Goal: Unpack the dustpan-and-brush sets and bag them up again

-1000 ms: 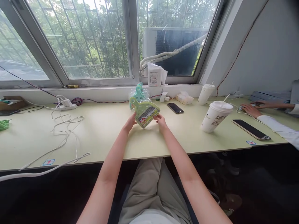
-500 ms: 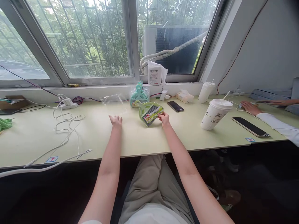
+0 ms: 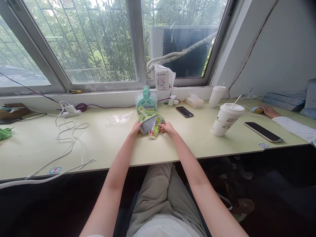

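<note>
So both hands are on a light green dustpan (image 3: 145, 112) with a grey-bristled brush (image 3: 148, 125) sitting in its face. It's right in front of the person over the pale table (image 3: 103, 141), handle end pointing away; can't tell if the bottom edge actually touches down. The left hand (image 3: 135, 128) has its fingers curled round the left edge, pretty much closed on the pan. The right hand (image 3: 168, 128) is bent in at the other side, fingers pinched on the printed card (image 3: 154, 130), which lies slantwise across the bristles. Can't tell if that hand has some of the pan too.

Just behind is a stack of teal dustpans (image 3: 146, 100) in clear plastic, and a crumpled see-through wrapper (image 3: 119, 118) lies left of that on the table. Over to the right there's a black phone (image 3: 184, 112), a tissue pack (image 3: 194, 101) behind it, and a big white cup (image 3: 225, 121) with a lid and straw. Far right, someone else's hand (image 3: 269, 111) is by a yellowish mouse (image 3: 256, 110). Left side's mostly loose white cable (image 3: 44, 181).
</note>
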### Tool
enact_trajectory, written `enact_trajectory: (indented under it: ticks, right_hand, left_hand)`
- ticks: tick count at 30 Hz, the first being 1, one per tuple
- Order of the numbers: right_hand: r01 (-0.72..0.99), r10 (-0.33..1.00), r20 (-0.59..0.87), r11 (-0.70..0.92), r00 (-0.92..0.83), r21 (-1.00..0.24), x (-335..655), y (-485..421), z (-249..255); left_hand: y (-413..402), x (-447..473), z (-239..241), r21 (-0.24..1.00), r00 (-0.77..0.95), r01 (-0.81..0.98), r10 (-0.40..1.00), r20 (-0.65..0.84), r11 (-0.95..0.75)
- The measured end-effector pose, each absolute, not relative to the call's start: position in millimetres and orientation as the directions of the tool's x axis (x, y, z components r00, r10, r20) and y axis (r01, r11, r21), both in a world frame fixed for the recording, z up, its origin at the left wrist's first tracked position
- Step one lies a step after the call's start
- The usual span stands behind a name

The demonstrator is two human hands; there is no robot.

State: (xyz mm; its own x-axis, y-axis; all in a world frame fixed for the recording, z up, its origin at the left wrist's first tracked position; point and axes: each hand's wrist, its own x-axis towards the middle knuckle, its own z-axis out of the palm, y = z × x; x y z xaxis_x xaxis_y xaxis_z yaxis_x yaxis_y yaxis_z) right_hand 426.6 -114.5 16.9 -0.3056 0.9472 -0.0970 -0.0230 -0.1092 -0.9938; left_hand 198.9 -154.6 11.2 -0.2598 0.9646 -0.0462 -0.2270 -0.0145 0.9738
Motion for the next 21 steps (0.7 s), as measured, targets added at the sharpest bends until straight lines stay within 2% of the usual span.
enact_trajectory:
  ticks: [2, 4, 7, 10, 13, 15, 17, 18, 20, 21]
  right_hand:
    - [0.093, 0.919, -0.163, -0.139, -0.358, -0.986, 426, -116, 19]
    - [0.070, 0.931, -0.164, -0.149, -0.327, -0.986, 427, -115, 21]
    - [-0.131, 0.993, -0.116, -0.119, -0.033, -0.984, 436, -110, 21]
    - [-0.288, 0.946, -0.166, -0.083, 0.279, -0.954, 450, -103, 19]
    - [-0.329, 0.902, -0.172, -0.036, 0.397, -0.944, 458, -99, 17]
    - [-0.320, 0.911, -0.175, -0.051, 0.375, -0.946, 457, -100, 17]
    - [-0.212, 0.939, -0.138, -0.073, 0.315, -0.975, 449, -105, 18]
    - [-0.099, 0.956, -0.067, -0.041, 0.284, -0.994, 443, -108, 18]
    - [0.213, 0.961, 0.189, 0.146, 0.201, -0.966, 431, -116, 17]
    - [0.368, 0.934, 0.334, 0.267, 0.130, -0.891, 426, -120, 16]
  left_hand:
    - [-150, 194, 11, 0.984, -0.358, -0.176, 0.932, -0.055, -0.009]
    - [-147, 190, 13, 0.991, -0.432, -0.137, 0.899, -0.070, 0.011]
    - [-147, 191, 14, 0.992, -0.447, -0.116, 0.890, -0.088, 0.040]
    - [-148, 196, 14, 0.993, -0.423, -0.106, 0.902, -0.091, 0.050]
    - [-149, 201, 13, 0.995, -0.386, -0.092, 0.920, -0.069, 0.036]
    - [-148, 204, 13, 0.997, -0.352, -0.080, 0.935, -0.027, -0.001]
    - [-149, 209, 13, 0.996, -0.314, -0.074, 0.949, 0.019, -0.044]
    - [-150, 212, 13, 0.996, -0.295, -0.070, 0.955, 0.040, -0.064]
    - [-152, 220, 15, 0.994, -0.271, -0.056, 0.960, 0.077, -0.095]
    - [-154, 225, 16, 0.993, -0.265, -0.045, 0.960, 0.093, -0.108]
